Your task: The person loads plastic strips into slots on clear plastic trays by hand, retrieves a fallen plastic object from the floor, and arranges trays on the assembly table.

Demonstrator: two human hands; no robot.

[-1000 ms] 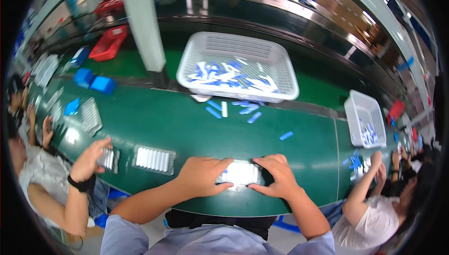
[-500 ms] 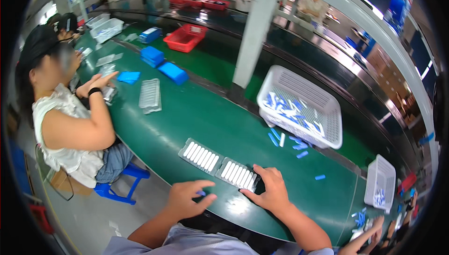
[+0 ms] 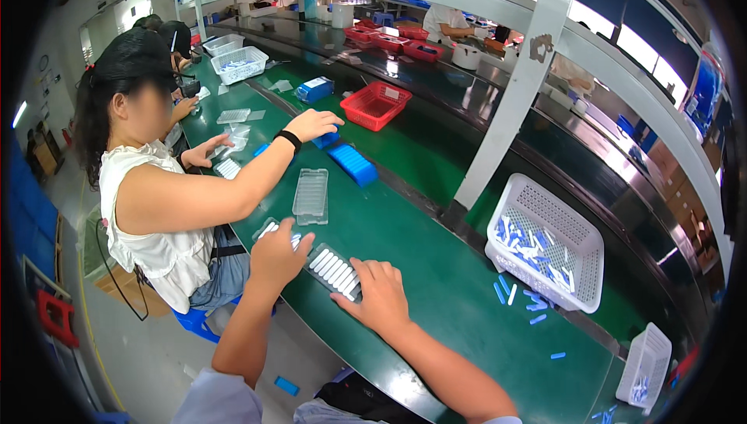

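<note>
Two clear plastic trays of white sticks lie end to end at the green table's near edge. Around the near end of the right tray (image 3: pixel 333 270), my right hand (image 3: pixel 379 293) is closed, thumb on one side and fingers on the other. My left hand (image 3: pixel 274 262) is over the left tray (image 3: pixel 267 229), thumb and forefinger apart, and covers much of it. White sticks show on both sides of its forefinger. Just beyond stands an empty clear tray (image 3: pixel 311 194).
At left a seated person (image 3: pixel 179 198) reaches toward blue packs (image 3: pixel 352 164). A white basket (image 3: pixel 595 268) of blue and white sticks stands right, loose blue sticks (image 3: pixel 537 307) before it. A metal post (image 3: pixel 517 82) rises behind. There is a red basket (image 3: pixel 376 105) farther back.
Both filled trays have slid left along the table with my right hand. My left hand has moved forward over the left tray. The neighbour's arm now stretches to the blue packs. The view has turned left.
</note>
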